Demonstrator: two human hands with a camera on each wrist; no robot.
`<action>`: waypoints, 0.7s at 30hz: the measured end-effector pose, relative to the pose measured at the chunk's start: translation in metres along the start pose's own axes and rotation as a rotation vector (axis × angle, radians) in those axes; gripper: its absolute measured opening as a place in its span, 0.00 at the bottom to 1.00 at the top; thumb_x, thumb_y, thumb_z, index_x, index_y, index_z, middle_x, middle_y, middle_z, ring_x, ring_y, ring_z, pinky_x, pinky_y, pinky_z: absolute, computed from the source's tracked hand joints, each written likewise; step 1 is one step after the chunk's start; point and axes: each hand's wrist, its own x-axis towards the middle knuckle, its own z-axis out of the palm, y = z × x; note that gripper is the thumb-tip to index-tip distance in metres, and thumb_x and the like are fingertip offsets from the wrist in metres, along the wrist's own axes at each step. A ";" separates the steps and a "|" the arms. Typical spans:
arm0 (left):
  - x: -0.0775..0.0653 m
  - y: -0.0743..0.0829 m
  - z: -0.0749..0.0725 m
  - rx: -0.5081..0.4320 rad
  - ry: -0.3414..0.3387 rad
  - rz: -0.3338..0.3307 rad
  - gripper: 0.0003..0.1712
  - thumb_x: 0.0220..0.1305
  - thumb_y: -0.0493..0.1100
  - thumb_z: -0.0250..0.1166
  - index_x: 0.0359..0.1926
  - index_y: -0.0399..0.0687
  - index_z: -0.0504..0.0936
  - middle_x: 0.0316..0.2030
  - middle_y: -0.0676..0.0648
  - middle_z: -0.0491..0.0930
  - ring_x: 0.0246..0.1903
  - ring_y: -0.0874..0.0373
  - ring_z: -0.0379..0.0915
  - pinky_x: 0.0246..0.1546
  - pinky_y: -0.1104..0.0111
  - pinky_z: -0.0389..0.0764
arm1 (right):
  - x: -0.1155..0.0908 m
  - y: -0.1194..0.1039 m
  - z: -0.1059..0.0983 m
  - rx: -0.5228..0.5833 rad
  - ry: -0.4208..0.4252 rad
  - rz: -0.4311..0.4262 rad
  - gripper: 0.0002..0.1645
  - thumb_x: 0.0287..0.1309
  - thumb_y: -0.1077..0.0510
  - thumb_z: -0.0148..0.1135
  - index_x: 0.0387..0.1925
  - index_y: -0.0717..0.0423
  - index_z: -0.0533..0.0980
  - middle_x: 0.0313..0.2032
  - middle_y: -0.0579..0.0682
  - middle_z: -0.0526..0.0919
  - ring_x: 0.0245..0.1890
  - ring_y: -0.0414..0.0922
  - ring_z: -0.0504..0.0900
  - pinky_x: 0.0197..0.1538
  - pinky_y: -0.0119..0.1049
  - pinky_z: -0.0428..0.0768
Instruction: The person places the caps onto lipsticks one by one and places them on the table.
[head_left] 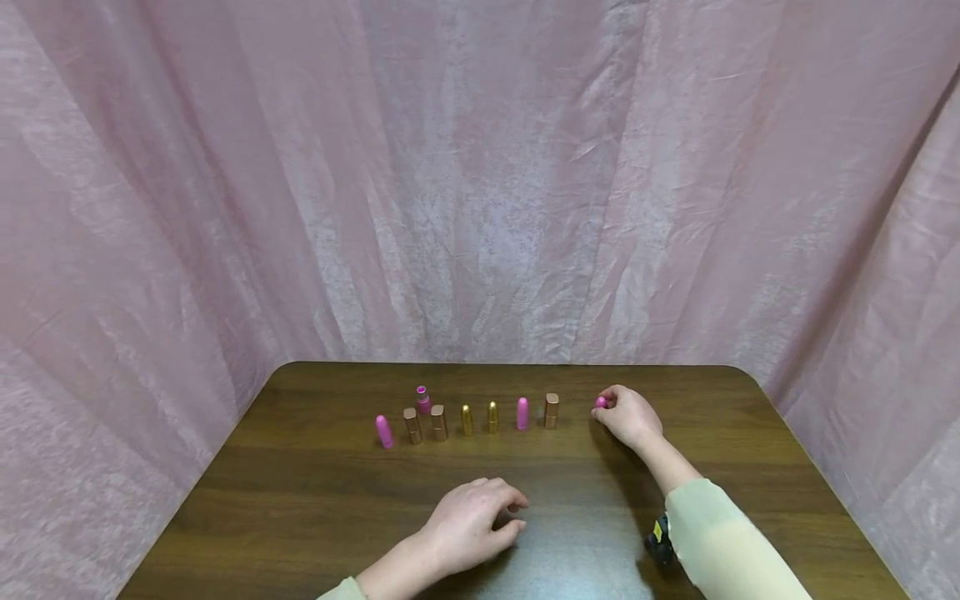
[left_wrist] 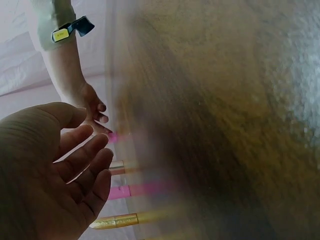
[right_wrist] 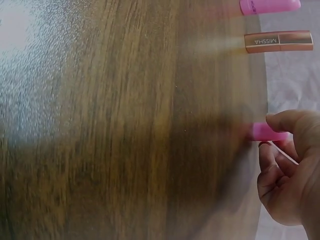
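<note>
Lipsticks stand in a row along the far part of the table (head_left: 300,500): a tilted pink tube (head_left: 384,432) at far left, then copper and gold cases, all upright. Left hand (head_left: 468,521) rests near the front edge, fingers loosely curled, holding nothing. Right hand (head_left: 628,417), at the row's right end, pinches a pink lipstick (head_left: 601,402) standing upright on the table.

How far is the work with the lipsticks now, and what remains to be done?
Seven lipsticks already stand in a row on the table. In hand: the right hand pinches a pink lipstick at the row's right end, standing on the wood. The left hand rests idle near the front. Left: a small pink piece stands just behind the row, out of line.
</note>
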 end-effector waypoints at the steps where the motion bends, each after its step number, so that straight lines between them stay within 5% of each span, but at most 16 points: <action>1: 0.000 0.000 0.000 0.004 0.002 0.001 0.11 0.67 0.51 0.69 0.48 0.59 0.86 0.43 0.64 0.82 0.41 0.71 0.76 0.43 0.73 0.78 | 0.000 0.000 0.000 -0.001 0.003 0.002 0.18 0.61 0.53 0.68 0.49 0.59 0.80 0.43 0.52 0.84 0.44 0.50 0.81 0.47 0.51 0.76; 12: -0.001 -0.002 -0.001 0.019 0.029 0.014 0.10 0.66 0.51 0.69 0.47 0.59 0.86 0.43 0.64 0.82 0.40 0.72 0.76 0.42 0.74 0.77 | -0.004 0.002 -0.001 0.001 0.046 -0.016 0.11 0.62 0.55 0.66 0.43 0.56 0.81 0.40 0.51 0.84 0.41 0.49 0.80 0.45 0.48 0.76; 21: -0.003 -0.014 -0.023 -0.011 0.053 -0.039 0.11 0.66 0.50 0.69 0.48 0.58 0.86 0.43 0.63 0.83 0.39 0.70 0.76 0.40 0.70 0.78 | -0.015 0.002 -0.009 0.120 0.089 -0.068 0.16 0.62 0.54 0.69 0.47 0.60 0.82 0.40 0.50 0.86 0.45 0.49 0.83 0.50 0.47 0.76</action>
